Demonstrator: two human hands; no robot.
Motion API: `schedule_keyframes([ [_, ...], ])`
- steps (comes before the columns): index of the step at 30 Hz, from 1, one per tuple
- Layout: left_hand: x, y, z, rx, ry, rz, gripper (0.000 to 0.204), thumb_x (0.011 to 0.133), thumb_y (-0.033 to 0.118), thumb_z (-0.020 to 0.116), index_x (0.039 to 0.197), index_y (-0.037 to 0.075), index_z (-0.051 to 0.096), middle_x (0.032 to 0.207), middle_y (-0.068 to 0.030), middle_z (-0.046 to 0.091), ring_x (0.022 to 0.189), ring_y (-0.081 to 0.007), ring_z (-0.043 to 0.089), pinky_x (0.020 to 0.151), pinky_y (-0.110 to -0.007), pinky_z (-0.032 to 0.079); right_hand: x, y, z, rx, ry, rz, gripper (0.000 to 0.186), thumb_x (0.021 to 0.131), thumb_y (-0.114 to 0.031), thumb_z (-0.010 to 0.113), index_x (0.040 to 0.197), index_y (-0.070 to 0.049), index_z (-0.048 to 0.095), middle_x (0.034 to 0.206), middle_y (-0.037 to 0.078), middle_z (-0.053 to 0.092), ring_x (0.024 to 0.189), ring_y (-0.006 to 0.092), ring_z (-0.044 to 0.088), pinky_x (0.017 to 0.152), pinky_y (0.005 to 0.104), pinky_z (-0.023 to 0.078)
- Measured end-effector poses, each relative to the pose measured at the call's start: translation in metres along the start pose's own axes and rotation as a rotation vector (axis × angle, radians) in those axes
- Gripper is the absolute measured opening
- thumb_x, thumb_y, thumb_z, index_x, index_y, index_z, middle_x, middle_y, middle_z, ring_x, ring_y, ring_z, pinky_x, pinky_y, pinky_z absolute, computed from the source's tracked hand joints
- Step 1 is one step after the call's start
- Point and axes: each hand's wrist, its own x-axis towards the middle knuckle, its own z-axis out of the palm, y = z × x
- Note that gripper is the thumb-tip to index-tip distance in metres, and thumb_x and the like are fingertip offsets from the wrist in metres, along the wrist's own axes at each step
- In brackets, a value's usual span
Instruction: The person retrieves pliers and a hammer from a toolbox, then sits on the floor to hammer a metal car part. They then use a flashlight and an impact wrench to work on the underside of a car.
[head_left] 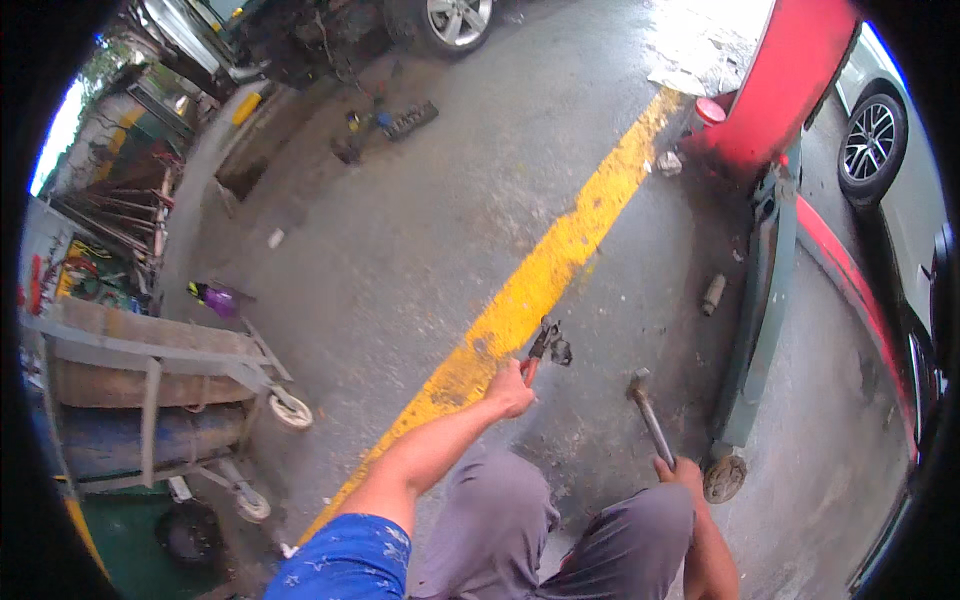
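Note:
My left hand [511, 391] is closed around the reddish handles of what look like pliers [540, 347], pointing away from me over the floor beside the yellow line. At their jaws is a small dark metal part [562, 352]; whether the jaws grip it is too small to tell. By my right knee, my right hand [682, 474] is wrapped round the shaft of a hammer [652, 425]. The hammer's head [638, 380] points forward, to the right of the metal part and apart from it.
A green lift arm [762, 320] with a round pad runs along my right, below a red lift post [790, 80]. A small cylinder [714, 295] lies near it. To the left stands a wheeled cart [150, 350] carrying large cylinders. Loose parts [408, 120] lie ahead near a car wheel [458, 18].

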Motion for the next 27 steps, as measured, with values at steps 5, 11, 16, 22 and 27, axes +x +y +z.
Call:
schedule_keyframes([
  [5, -0.075, 0.129, -0.124, -0.790, -0.414, -0.282, 0.033, 0.078, 0.008, 0.061, 0.107, 0.009, 0.046, 0.083, -0.0036, 0.052, 0.065, -0.0148, 0.052, 0.054, -0.031, 0.044, -0.089, 0.033, -0.039, 0.037, 0.216, 0.230, 0.040, 0.085, -0.033, 0.071, 0.084, 0.007, 0.067, 0.076, 0.025, 0.067, 0.077, 0.0399, 0.068, 0.071, 0.0464, 0.051],
  [11, -0.187, 0.231, -0.246, -1.459, -0.559, -0.309, 0.039, 0.075, -0.001, 0.058, 0.109, 0.013, 0.044, 0.080, 0.0015, 0.044, 0.058, -0.0075, 0.041, 0.051, -0.024, 0.035, -0.187, -0.088, -0.140, 0.361, 0.203, 0.358, 0.038, 0.082, -0.026, 0.073, 0.092, 0.010, 0.065, 0.082, 0.026, 0.068, 0.079, 0.0419, 0.067, 0.073, 0.0474, 0.050],
  [16, -0.227, 0.263, -0.340, -1.831, -0.689, -0.263, 0.044, 0.076, -0.003, 0.056, 0.115, 0.015, 0.046, 0.086, -0.0005, 0.043, 0.063, -0.0084, 0.039, 0.055, -0.024, 0.034, -0.226, -0.144, -0.162, 0.132, 0.256, 0.216, 0.034, 0.082, -0.022, 0.073, 0.093, 0.009, 0.065, 0.084, 0.028, 0.068, 0.082, 0.0423, 0.068, 0.075, 0.0474, 0.051],
  [22, -0.176, 0.214, -0.452, -1.997, -0.527, -0.253, 0.044, 0.072, 0.000, 0.056, 0.113, 0.013, 0.045, 0.086, -0.0006, 0.041, 0.063, -0.0084, 0.038, 0.055, -0.023, 0.033, -0.214, -0.281, -0.178, 0.102, 0.157, 0.261, 0.030, 0.080, -0.019, 0.076, 0.088, 0.008, 0.067, 0.079, 0.025, 0.069, 0.078, 0.0416, 0.069, 0.072, 0.0466, 0.051],
  [27, -0.099, 0.133, -0.554, -2.014, -0.483, -0.299, 0.040, 0.075, -0.002, 0.054, 0.112, 0.012, 0.045, 0.084, -0.0005, 0.041, 0.062, -0.0080, 0.038, 0.054, -0.023, 0.034, -0.141, -0.364, -0.160, -0.056, 0.209, 0.288, 0.031, 0.079, -0.019, 0.076, 0.089, 0.009, 0.067, 0.079, 0.024, 0.069, 0.076, 0.0384, 0.069, 0.071, 0.0466, 0.053],
])
